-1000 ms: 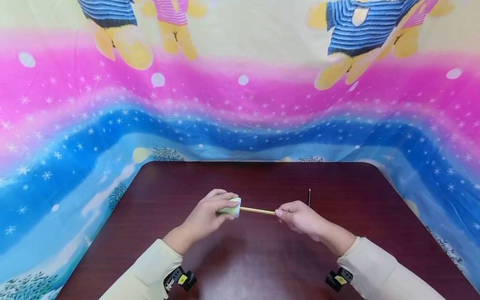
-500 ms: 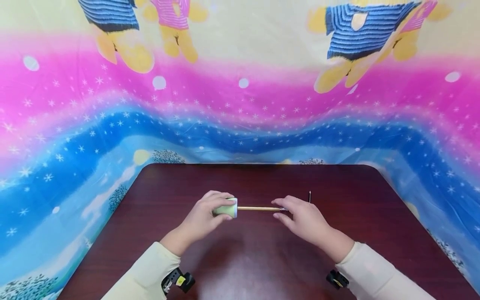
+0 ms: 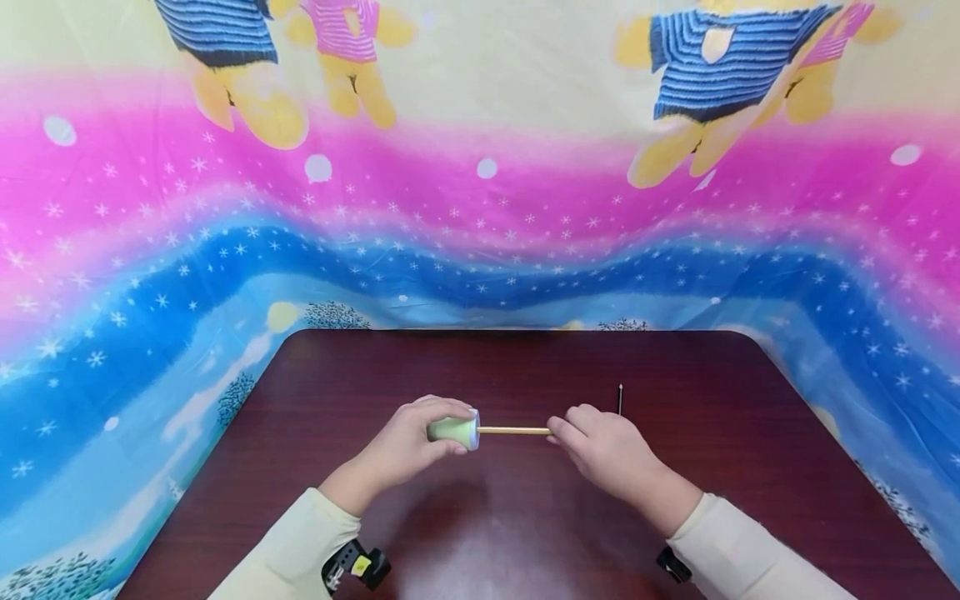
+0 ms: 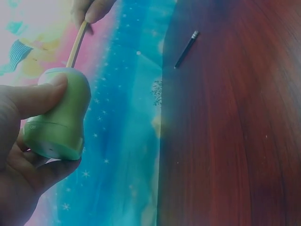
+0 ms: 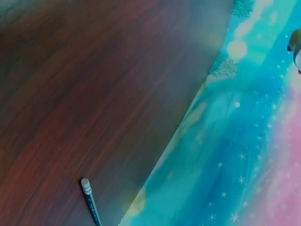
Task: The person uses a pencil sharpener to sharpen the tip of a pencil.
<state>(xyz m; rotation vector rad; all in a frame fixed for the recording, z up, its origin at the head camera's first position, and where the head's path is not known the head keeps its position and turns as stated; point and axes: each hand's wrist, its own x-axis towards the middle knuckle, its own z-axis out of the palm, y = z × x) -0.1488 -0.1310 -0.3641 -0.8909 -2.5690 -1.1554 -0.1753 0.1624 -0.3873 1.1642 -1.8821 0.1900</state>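
Observation:
My left hand [image 3: 401, 443] grips a light green pencil sharpener [image 3: 452, 431] above the table, its white-rimmed end facing right. In the left wrist view the thumb lies across the waisted body of the sharpener [image 4: 66, 106]. A gold-coloured pencil [image 3: 513, 431] runs level out of that rimmed end; its tip is hidden inside. My right hand [image 3: 609, 446] pinches the other end of the pencil between thumb and fingers. The right wrist view leaves out the right hand and shows only a sliver of the sharpener [image 5: 296, 47] at its right edge.
A dark pencil [image 3: 620, 400] with a pale eraser end lies on the table behind my right hand. The dark red-brown wooden table [image 3: 495, 533] has a rounded far edge. A printed cloth [image 3: 480, 208] hangs behind and round the sides.
My right fingers spread apart at the pencil's end half a second ago and now pinch it again, with the hand turned over more. The left hand keeps its grip on the sharpener.

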